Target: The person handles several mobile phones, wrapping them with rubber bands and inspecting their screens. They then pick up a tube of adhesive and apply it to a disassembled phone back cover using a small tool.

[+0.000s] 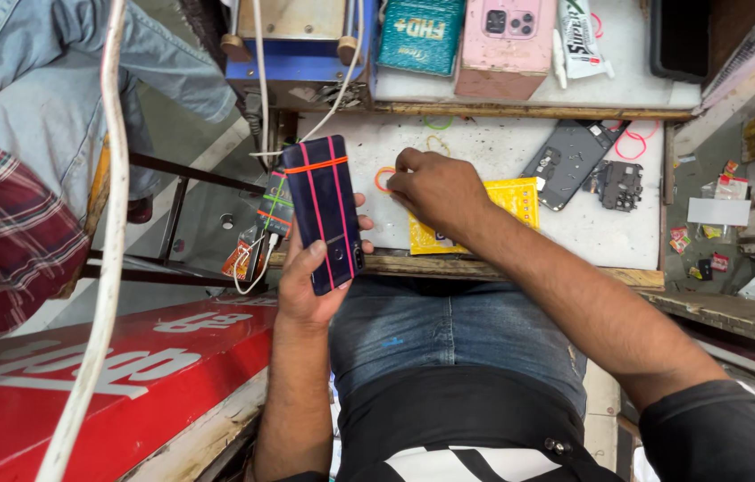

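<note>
Smartphone (330,214), dark blue and bound with red and orange rubber bands running lengthwise and across, sits back-up in the left hand (310,281), whose fingers curl around its lower half and whose thumb lies along its left edge. It is held above the near edge of the white worktop (614,236), at about 9 o'clock from the right hand (435,189). That hand rests knuckles-up on the worktop, fingers bunched and pinching an orange rubber band (383,179) at its 9 o'clock side. Under the right wrist lies a yellow packet (516,198). At 3 o'clock from the right hand lie a grey phone back cover (569,162) and, just beside it, a small dark phone part (619,184); a red rubber band (634,143) lies near them. At 12 o'clock, on a raised shelf, stand a teal box (420,34) and a pink box (507,45). At 10 o'clock, another person's denim sleeve (56,71) shows.
</note>
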